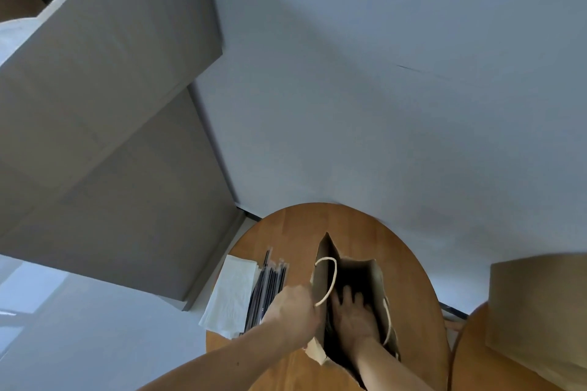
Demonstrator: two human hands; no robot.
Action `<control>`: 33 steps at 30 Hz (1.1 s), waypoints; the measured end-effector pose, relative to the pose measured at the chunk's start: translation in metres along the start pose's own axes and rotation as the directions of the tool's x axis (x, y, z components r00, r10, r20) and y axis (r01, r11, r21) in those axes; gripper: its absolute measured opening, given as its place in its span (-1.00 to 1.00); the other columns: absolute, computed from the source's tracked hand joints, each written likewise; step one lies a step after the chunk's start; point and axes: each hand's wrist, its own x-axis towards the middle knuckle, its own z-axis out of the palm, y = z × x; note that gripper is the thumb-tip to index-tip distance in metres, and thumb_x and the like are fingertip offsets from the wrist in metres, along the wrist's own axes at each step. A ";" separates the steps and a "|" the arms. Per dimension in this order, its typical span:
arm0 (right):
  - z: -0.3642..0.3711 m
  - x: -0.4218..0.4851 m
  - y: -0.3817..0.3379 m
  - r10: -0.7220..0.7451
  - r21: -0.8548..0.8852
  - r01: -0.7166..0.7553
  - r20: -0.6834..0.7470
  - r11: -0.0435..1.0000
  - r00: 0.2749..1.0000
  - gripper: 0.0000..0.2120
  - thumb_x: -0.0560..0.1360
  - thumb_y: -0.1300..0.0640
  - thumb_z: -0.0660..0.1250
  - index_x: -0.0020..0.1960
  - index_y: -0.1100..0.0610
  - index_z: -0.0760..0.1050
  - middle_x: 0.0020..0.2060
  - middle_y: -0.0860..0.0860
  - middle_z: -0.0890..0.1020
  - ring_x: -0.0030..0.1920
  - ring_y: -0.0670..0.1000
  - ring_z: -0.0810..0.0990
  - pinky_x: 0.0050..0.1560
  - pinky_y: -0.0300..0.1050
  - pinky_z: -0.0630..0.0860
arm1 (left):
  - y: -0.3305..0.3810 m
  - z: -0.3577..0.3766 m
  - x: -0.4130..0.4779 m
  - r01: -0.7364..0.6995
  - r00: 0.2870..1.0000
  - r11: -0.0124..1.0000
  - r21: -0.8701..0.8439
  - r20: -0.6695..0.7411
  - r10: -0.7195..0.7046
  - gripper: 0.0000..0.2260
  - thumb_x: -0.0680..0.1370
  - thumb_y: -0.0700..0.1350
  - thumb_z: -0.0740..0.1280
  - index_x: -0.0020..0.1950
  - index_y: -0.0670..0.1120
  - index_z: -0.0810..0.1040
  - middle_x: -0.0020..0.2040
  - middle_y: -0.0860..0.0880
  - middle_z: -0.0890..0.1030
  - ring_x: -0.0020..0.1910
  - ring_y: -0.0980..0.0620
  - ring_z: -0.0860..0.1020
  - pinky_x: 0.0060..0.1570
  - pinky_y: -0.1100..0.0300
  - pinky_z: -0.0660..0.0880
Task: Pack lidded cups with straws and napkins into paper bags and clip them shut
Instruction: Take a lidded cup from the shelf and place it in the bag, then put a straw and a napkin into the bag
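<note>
Paper bag [378, 279] stands open at lower centre of the frame on the round wooden bench [292, 232]. Left grip [295, 305] pinches its left rim; right grip [352, 317] reaches inside, fingers spread, holding nothing. Wrapped straws [270, 282] and white napkins [232, 292] lie just left of the bag.

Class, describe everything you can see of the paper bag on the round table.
The paper bag is brown kraft paper with cream cord handles. It stands upright and open on the wooden table, its inside dark. The left hand grips its left wall; the right hand, fingers spread, reaches inside.
</note>
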 end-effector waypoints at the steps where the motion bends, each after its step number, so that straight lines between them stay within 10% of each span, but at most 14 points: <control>1: 0.002 0.002 -0.001 0.003 0.004 -0.003 -0.002 1.000 1.000 -0.31 0.53 0.06 0.24 0.53 0.09 -0.02 0.37 0.23 0.25 0.31 0.29 0.36 0.28 0.15 0.39 | -0.001 0.002 0.001 0.006 1.000 1.000 -0.007 -0.003 -0.006 -0.85 0.63 -0.18 0.22 0.15 -0.11 0.52 -0.10 -0.07 0.63 -0.24 -0.03 0.70 -0.22 0.08 0.67; 14: -0.050 -0.030 0.004 0.018 0.194 -0.018 0.000 0.981 1.000 -0.32 0.49 0.00 0.34 0.51 0.06 0.11 0.44 0.15 0.20 0.43 0.20 0.22 0.47 0.11 0.22 | -0.004 -0.007 -0.008 -0.088 0.996 0.995 -0.052 -0.025 0.087 -0.80 0.62 -0.07 0.12 0.09 -0.08 0.51 -0.16 -0.08 0.65 -0.32 -0.03 0.69 -0.20 0.02 0.66; 18: -0.116 -0.068 0.023 -0.059 0.251 0.076 -0.076 0.965 0.995 -0.63 0.50 0.09 0.32 0.29 0.08 0.39 0.22 0.09 0.47 0.18 0.14 0.47 0.09 0.01 0.51 | -0.003 -0.019 -0.013 -0.148 0.989 0.987 -0.066 0.015 0.149 -0.77 0.62 0.03 0.20 0.05 -0.08 0.54 -0.12 -0.14 0.67 -0.24 -0.04 0.68 -0.10 -0.02 0.65; 21: -0.162 -0.091 0.044 -0.052 0.277 0.108 -0.201 0.955 0.978 -0.73 0.52 0.08 0.31 0.22 0.06 0.48 0.07 0.01 0.55 -0.05 0.06 0.54 -0.23 -0.13 0.44 | -0.003 -0.032 -0.015 -0.242 0.964 0.967 -0.083 0.092 0.249 -0.67 0.55 0.10 0.32 0.20 -0.06 0.49 -0.07 -0.09 0.66 -0.22 0.05 0.64 -0.07 0.07 0.64; 25: -0.204 -0.105 0.060 0.035 0.365 0.098 -0.340 0.926 0.940 -0.70 0.55 0.03 0.26 0.27 0.02 0.49 0.17 0.00 0.53 0.13 0.07 0.53 0.04 -0.04 0.51 | -0.007 -0.064 -0.016 -0.347 0.918 0.937 0.025 0.212 0.335 -0.30 0.43 0.16 0.44 0.50 0.04 0.25 0.18 0.08 0.56 0.08 0.11 0.55 0.09 0.21 0.48; 29: -0.230 -0.094 0.042 0.110 0.545 0.158 -0.427 0.824 0.898 -0.67 0.58 0.12 0.19 0.32 0.07 0.49 0.27 0.02 0.54 0.24 0.06 0.52 0.16 -0.14 0.42 | -0.022 -0.102 -0.012 -0.331 0.943 0.933 0.144 0.005 0.334 -0.41 0.55 0.00 0.36 0.53 -0.05 0.26 0.44 -0.02 0.43 0.34 -0.01 0.46 0.29 0.14 0.41; 33: -0.234 -0.063 -0.021 0.061 0.737 0.261 -0.379 0.624 0.923 -0.71 0.62 0.07 0.18 0.28 0.06 0.51 0.13 -0.04 0.57 0.09 -0.02 0.55 -0.01 -0.23 0.43 | -0.054 -0.126 -0.003 -0.223 0.961 0.975 -0.019 -0.174 0.216 -0.74 0.59 -0.07 0.26 0.23 -0.13 0.53 0.13 -0.06 0.63 0.06 -0.06 0.60 0.10 0.03 0.53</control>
